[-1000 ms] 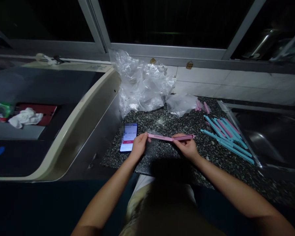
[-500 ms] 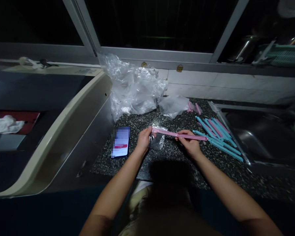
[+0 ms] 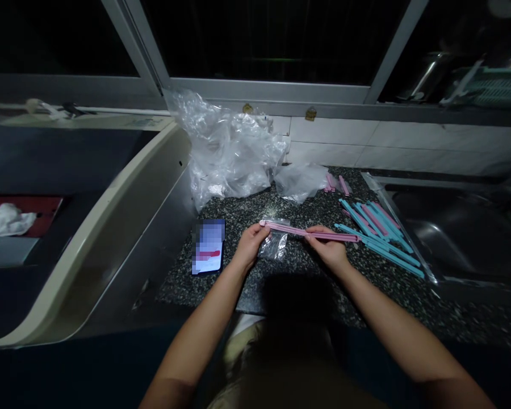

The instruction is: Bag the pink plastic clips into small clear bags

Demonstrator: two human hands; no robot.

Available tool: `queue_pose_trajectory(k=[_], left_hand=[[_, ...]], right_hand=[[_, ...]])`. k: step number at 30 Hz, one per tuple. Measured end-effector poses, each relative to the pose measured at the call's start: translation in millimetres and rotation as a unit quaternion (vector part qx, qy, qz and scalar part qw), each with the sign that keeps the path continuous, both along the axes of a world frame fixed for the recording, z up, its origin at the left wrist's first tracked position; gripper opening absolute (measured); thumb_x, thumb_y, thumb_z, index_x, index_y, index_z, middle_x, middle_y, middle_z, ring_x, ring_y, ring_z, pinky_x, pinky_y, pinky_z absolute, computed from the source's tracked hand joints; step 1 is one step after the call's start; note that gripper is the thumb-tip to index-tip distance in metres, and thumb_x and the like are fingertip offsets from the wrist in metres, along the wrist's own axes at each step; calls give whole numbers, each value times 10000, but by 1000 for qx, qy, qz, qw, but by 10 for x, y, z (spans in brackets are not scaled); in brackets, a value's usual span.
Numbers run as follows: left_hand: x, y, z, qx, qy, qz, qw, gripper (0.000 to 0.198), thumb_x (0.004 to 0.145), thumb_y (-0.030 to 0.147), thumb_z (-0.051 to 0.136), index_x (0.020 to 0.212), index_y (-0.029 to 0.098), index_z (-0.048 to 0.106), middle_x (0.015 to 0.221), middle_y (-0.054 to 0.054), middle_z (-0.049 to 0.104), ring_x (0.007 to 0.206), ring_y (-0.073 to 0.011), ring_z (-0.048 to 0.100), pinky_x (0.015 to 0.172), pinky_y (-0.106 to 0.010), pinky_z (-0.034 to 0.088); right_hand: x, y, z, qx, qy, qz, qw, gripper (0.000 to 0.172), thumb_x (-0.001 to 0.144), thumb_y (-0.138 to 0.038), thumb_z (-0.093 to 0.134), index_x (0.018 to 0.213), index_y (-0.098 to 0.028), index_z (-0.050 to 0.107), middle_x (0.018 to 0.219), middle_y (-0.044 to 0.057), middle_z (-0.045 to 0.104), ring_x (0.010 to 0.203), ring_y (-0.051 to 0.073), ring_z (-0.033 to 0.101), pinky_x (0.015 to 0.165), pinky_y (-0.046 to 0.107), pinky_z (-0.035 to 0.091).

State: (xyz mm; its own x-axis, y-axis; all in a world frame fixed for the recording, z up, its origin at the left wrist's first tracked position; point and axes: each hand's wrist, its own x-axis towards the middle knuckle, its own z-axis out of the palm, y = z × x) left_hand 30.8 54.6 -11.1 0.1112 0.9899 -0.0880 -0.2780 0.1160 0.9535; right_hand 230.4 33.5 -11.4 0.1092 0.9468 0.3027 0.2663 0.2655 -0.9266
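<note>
Between my two hands, above the counter, stretches a long thin pink bag sealing clip [image 3: 289,229]. My left hand [image 3: 250,244] is closed in a pinch at its left end. A small clear plastic bag [image 3: 276,246] hangs below the clip near my left fingers. My right hand [image 3: 330,253] pinches the pink clip about halfway along, and its right part runs past my fingers. Beside my right hand lies a loose pile of blue clips [image 3: 392,259] with several pink clips [image 3: 373,219] mixed in. A few short pink clips [image 3: 343,185] lie farther back.
A phone [image 3: 208,250] with a lit screen lies left of my hands on the speckled counter [image 3: 234,207]. Crumpled clear plastic [image 3: 234,150] is heaped against the tiled wall. On the right is a metal sink [image 3: 443,227]; a large beige-edged machine [image 3: 123,210] stands at left.
My left thumb has shifted slightly on the pink clip's left end, and the small bag hangs a little differently. My right hand has barely moved; the view has shifted slightly.
</note>
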Motion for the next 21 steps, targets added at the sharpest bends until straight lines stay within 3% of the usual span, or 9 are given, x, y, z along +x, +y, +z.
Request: queue_pose_trajectory(k=[9,21], left_hand=[[38,-64,94,-2,23,3,1000,306,488,367,739,680,143,657,650,10,620,576,-88,469,580,-206,346],[87,-83,91,-15,39,-22,999,349,497,404,740,710,133,683,622,2,632,556,-93,473,568,-211,346]], right_hand=[[81,54,19,38,4,-84,996,244,689,-426,635,784,-203,610,790,32,624,761,177,584,777,360,484],[-84,-60,26,120,-130,-24,984,87,755,-302,580,774,-233,628,789,28,647,739,171,596,726,335,492]])
